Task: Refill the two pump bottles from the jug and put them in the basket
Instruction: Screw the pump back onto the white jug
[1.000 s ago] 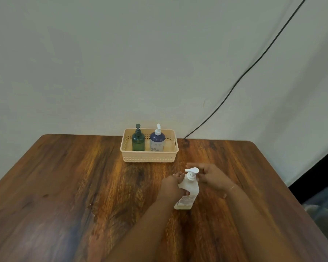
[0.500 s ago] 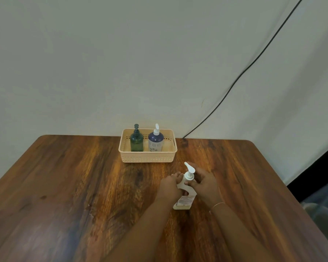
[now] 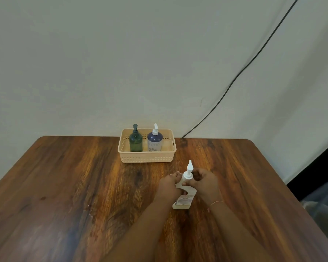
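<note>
A white jug (image 3: 184, 202) with a handle hole and a pump top (image 3: 189, 170) stands upright on the wooden table (image 3: 64, 186). My left hand (image 3: 169, 186) grips its handle side. My right hand (image 3: 204, 183) pinches the collar under the pump nozzle, which points away from me. A green pump bottle (image 3: 135, 141) and a dark blue pump bottle (image 3: 155, 141) stand side by side in the beige basket (image 3: 146, 157) at the table's far edge.
A black cable (image 3: 235, 78) runs down the wall to the table's back edge, right of the basket. The table's right edge drops off to a dark floor area.
The jug's pump nozzle has turned from pointing right to pointing away from me. My right hand has shifted from the nozzle down to the collar. The left hand holds still.
</note>
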